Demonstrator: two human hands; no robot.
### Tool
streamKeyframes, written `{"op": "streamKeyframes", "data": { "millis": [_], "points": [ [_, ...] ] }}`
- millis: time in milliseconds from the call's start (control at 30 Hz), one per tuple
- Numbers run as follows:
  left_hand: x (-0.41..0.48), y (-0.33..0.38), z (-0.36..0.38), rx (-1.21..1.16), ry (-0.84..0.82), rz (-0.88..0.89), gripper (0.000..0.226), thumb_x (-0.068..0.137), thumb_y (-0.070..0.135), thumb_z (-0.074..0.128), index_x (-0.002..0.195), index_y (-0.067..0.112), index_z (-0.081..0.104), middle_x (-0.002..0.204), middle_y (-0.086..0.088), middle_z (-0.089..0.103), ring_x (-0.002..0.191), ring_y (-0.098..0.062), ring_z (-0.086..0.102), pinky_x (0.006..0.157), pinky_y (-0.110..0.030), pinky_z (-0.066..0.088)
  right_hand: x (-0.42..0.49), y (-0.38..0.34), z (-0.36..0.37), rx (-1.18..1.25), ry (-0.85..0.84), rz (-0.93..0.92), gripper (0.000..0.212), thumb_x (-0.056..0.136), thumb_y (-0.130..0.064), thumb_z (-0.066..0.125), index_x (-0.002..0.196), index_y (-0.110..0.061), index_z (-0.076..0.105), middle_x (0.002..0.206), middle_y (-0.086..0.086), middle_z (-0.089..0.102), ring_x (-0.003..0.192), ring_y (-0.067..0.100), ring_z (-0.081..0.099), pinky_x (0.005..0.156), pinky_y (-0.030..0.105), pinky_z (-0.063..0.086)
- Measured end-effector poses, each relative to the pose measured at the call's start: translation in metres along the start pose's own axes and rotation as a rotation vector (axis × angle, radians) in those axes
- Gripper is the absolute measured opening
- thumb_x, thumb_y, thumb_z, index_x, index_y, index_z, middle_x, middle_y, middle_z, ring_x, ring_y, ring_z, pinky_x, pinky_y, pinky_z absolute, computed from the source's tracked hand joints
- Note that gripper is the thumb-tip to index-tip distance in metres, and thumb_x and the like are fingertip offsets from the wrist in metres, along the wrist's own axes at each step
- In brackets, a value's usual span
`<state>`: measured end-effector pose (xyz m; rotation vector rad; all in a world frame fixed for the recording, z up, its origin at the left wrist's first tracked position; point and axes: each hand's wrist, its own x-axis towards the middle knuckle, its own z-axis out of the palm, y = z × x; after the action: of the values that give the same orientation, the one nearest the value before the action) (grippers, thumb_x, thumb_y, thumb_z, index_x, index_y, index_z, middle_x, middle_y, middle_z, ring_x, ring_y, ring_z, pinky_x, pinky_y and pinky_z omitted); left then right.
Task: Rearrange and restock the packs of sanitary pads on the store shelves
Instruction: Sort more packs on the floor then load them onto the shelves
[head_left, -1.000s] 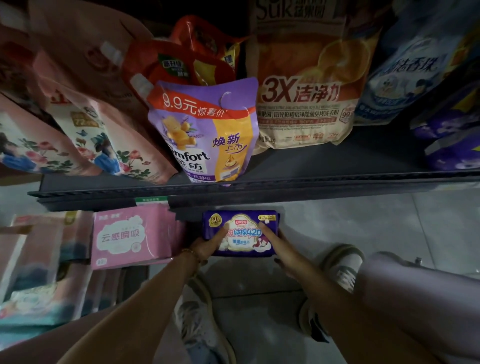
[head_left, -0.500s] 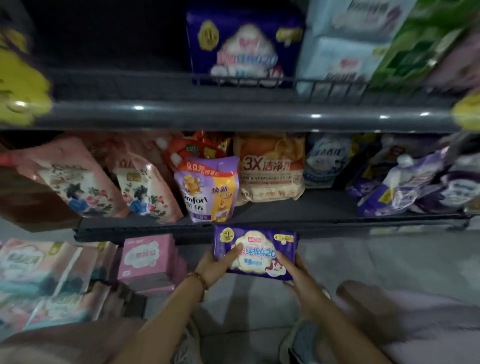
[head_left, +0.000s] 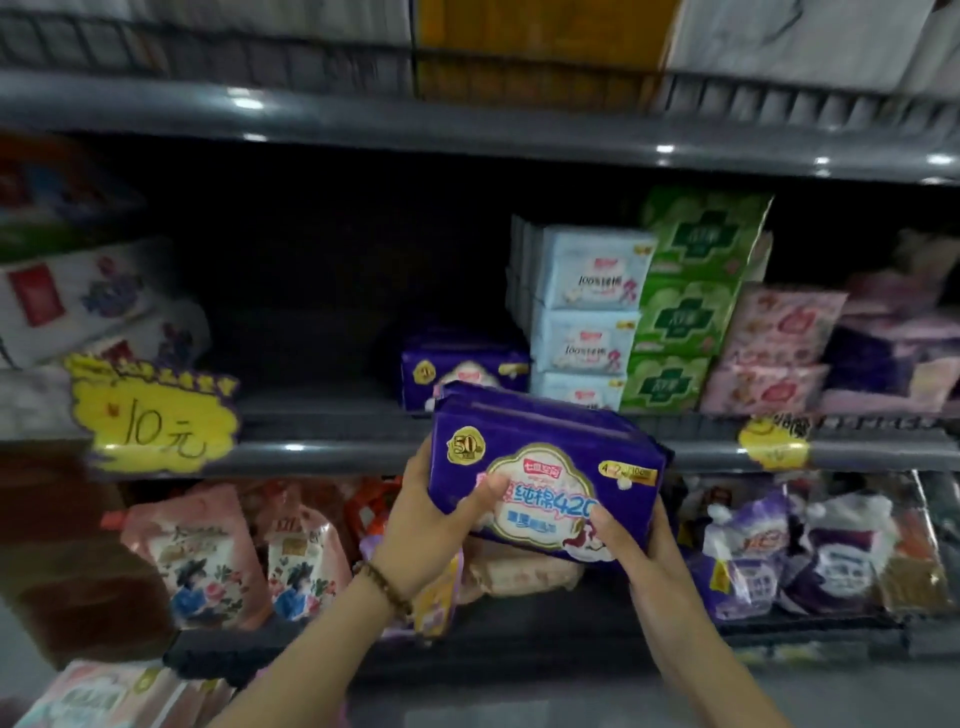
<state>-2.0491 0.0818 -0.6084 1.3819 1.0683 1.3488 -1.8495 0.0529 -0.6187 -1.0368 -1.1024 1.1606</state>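
Head view: both hands grip a purple pack (head_left: 545, 483) in front of the shelf edge (head_left: 337, 452). Left hand (head_left: 434, 525) pinches its left end, right hand (head_left: 631, 545) its lower right corner. Another purple pack (head_left: 462, 371) sits just behind.

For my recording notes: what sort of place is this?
Probably a shop aisle: grey metal shelves stacked with sanitary pad packs, a yellow handwritten price tag reading 10 yuan, and a purple pack gripped by the left hand and right hand.

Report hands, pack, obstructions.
Left hand and right hand grip purple pad pack, held before shelf edge. Matching purple pack sits behind it. No obstruction seen.
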Motion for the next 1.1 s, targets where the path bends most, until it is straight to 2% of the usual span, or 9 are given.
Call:
{"op": "streamKeyframes", "data": {
  "millis": [167,333,533,700,767,833,933,1000,1100],
  "points": [
    [0.038,0.052,-0.036,0.128,0.098,0.238,0.082,0.062,0.040,0.071,0.134,0.016,0.040,0.119,0.003,0.062,0.095,0.005,0.064,0.067,-0.010,0.051,0.042,-0.056,0.035,-0.122,-0.101,-0.157,0.044,0.077,-0.023,0.070,0.110,-0.041,0.047,0.106,-0.018,0.062,0.079,-0.015,0.063,0.060,0.008,0.049],
    [0.096,0.062,-0.080,0.173,0.189,0.301,0.097,0.058,0.059,0.076,0.138,0.018,0.039,0.124,-0.001,0.060,0.102,-0.005,0.065,0.069,-0.014,0.053,0.111,-0.082,0.078,-0.274,-0.270,-0.261,0.049,0.082,-0.018,0.071,0.117,-0.037,0.043,0.108,-0.021,0.061,0.092,-0.013,0.062,0.066,0.008,0.049],
    [0.165,0.052,-0.099,0.148,0.310,0.251,0.065,0.072,0.029,0.074,0.129,0.025,0.042,0.105,0.013,0.061,0.083,0.008,0.063,0.056,-0.006,0.048,0.198,-0.096,0.112,-0.374,-0.327,-0.296,0.068,0.077,-0.006,0.077,0.130,-0.026,0.040,0.107,-0.012,0.066,0.086,-0.011,0.065,0.067,0.011,0.051],
    [0.211,0.013,-0.100,0.147,0.285,0.129,0.092,0.050,0.067,0.073,0.126,0.024,0.047,0.105,0.012,0.062,0.101,-0.010,0.061,0.080,-0.023,0.048,0.243,-0.071,0.112,-0.482,-0.306,-0.233,0.062,0.079,-0.015,0.078,0.129,-0.023,0.043,0.102,-0.017,0.064,0.083,-0.012,0.061,0.068,0.006,0.046],
    [0.216,-0.004,-0.099,0.134,0.223,0.054,0.108,0.038,0.077,0.074,0.126,0.021,0.050,0.100,0.012,0.064,0.093,-0.002,0.061,0.071,-0.012,0.047,0.249,-0.053,0.108,-0.532,-0.317,-0.162,0.058,0.080,-0.017,0.078,0.126,-0.020,0.043,0.096,-0.017,0.063,0.074,-0.014,0.060,0.061,0.004,0.044],
    [0.222,-0.017,-0.101,0.129,0.189,0.004,0.089,0.058,0.056,0.080,0.131,0.018,0.045,0.097,0.013,0.062,0.090,0.000,0.060,0.060,-0.005,0.044,0.255,-0.037,0.105,-0.505,-0.313,-0.167,0.058,0.079,-0.013,0.078,0.123,-0.026,0.042,0.100,-0.017,0.063,0.088,-0.011,0.063,0.065,0.005,0.045],
    [0.230,-0.018,-0.113,0.165,0.223,0.007,0.099,0.058,0.051,0.079,0.139,0.023,0.030,0.114,0.006,0.058,0.104,-0.012,0.058,0.071,-0.011,0.044,0.255,-0.029,0.105,-0.602,-0.203,-0.407,0.091,0.076,-0.020,0.081,0.140,-0.040,0.019,0.137,-0.016,0.045,0.129,-0.006,0.042,0.095,0.004,0.037],
    [0.233,-0.016,-0.117,0.238,0.203,-0.013,0.123,0.045,0.062,0.081,0.146,0.023,0.023,0.127,0.002,0.054,0.102,-0.009,0.056,0.078,-0.016,0.045,0.250,-0.031,0.107,-0.837,-0.154,-0.648,0.114,0.076,-0.029,0.080,0.149,-0.042,-0.007,0.158,-0.019,0.003,0.144,-0.007,0.006,0.114,0.011,0.014],
    [0.236,-0.016,-0.117,0.285,0.130,-0.027,0.134,0.023,0.076,0.079,0.138,0.024,0.033,0.112,0.012,0.060,0.091,0.003,0.058,0.068,-0.010,0.046,0.254,-0.032,0.112,-1.361,-0.055,-1.042,0.113,0.066,-0.033,0.085,0.152,-0.032,0.013,0.161,0.002,0.009,0.148,0.017,0.008,0.121,0.033,0.013]
  ]
}}
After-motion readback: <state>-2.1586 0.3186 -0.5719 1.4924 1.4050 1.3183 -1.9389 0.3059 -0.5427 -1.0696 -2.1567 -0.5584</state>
